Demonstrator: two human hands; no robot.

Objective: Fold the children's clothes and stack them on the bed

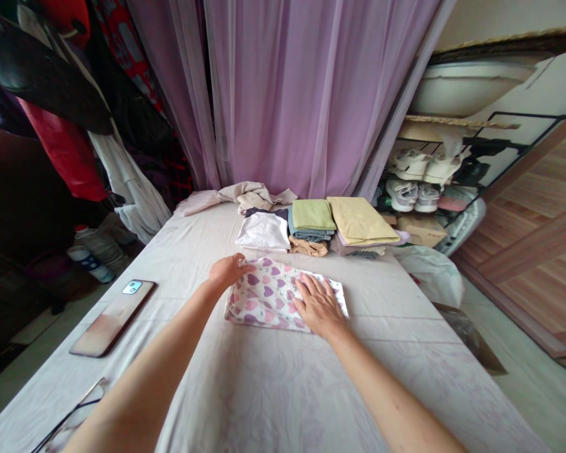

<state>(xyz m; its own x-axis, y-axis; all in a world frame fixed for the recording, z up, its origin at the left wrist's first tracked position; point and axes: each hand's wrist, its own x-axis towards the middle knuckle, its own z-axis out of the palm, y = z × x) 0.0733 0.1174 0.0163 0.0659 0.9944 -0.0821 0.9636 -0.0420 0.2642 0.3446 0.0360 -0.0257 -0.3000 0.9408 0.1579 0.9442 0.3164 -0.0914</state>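
Observation:
A white cloth printed with purple and pink hearts lies folded into a flat rectangle on the pale bedsheet. At its far left corner, my left hand has its fingers closed on the fabric edge. My right hand rests flat on the cloth's right part, palm down with fingers stretched out. Just beyond are folded clothes: a white piece with a dark edge, a pile topped by a green one, and a wider pile topped by a yellow one.
A phone and eyeglasses lie on the left side of the sheet. Crumpled beige fabric sits at the far edge, before a purple curtain. Shoes stand on a rack at right; clothes hang at left.

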